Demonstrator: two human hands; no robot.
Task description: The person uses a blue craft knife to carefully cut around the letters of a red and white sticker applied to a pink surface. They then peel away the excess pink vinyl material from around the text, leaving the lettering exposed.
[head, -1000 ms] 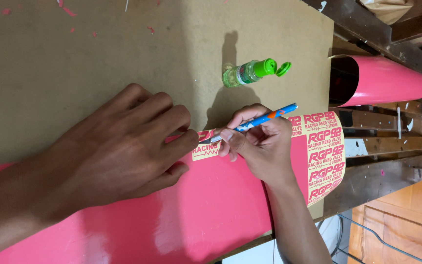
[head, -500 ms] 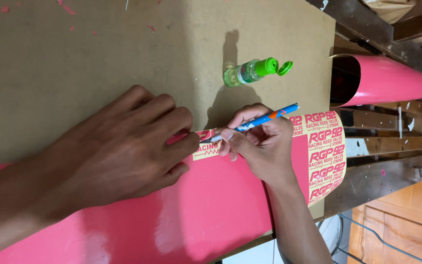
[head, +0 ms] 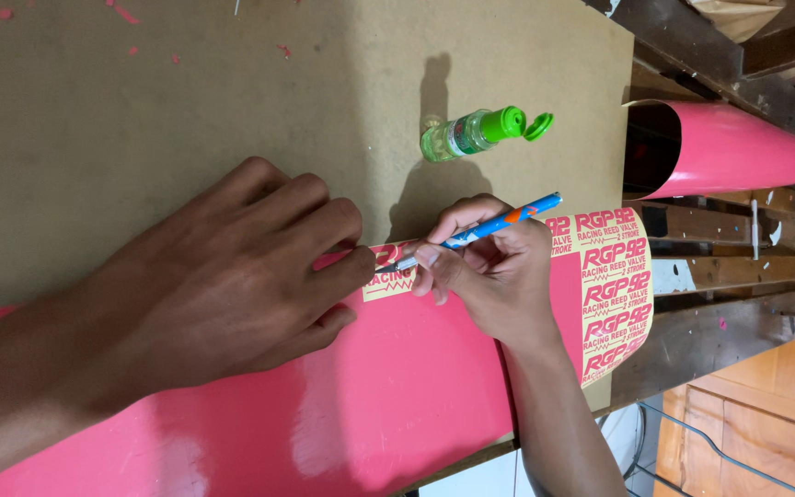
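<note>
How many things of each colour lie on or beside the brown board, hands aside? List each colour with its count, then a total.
Pink: 2, the glossy sheet and the roll
Green: 1, the small bottle
Blue: 1, the craft knife
Cream with red print: 1, the sticker strip
Total: 5

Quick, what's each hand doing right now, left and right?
Left hand: holds nothing, fingers spread flat, pressing down the pink vinyl sheet.
Right hand: closed around a blue craft knife, tip on the printed sticker strip.
</note>
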